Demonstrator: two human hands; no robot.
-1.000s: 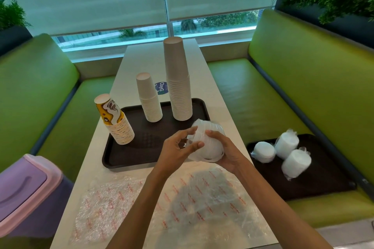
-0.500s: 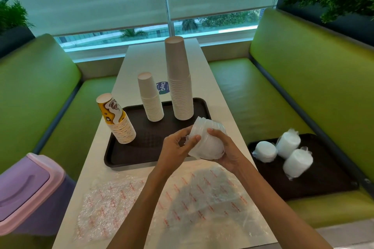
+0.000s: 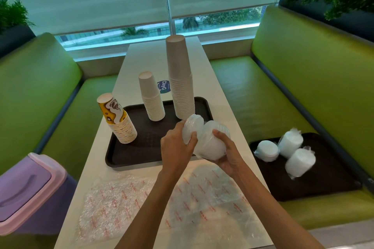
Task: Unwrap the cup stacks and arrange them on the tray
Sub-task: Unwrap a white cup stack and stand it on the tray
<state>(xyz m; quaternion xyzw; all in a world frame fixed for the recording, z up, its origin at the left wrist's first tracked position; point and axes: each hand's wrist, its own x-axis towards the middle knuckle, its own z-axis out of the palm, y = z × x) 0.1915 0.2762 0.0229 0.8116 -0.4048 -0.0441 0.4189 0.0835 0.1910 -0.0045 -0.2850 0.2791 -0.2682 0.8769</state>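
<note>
The smooth white plastic stack (image 3: 208, 133) has split in two since before. The left hand (image 3: 176, 147) curls its fingers round the small round part (image 3: 193, 127); the right hand (image 3: 230, 157) grips the big part (image 3: 212, 147). Past the fingertips, the dark bumpy tray (image 3: 141, 153) has open room at its near edge.

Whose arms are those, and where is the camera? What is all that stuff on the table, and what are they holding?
Those are a person's own arms. The camera sits on their head, looking down. The left hand and right hand both grip a stack of white plastic cups or lids. On the white table lies a dark brown tray with three upside-down paper cup stacks: a tall plain stack, a shorter plain stack, a leaning yellow-patterned stack. Crinkly clear wrappers with red print lie nearest. On the green bench, another dark tray holds three wrapped white bundles.
</note>
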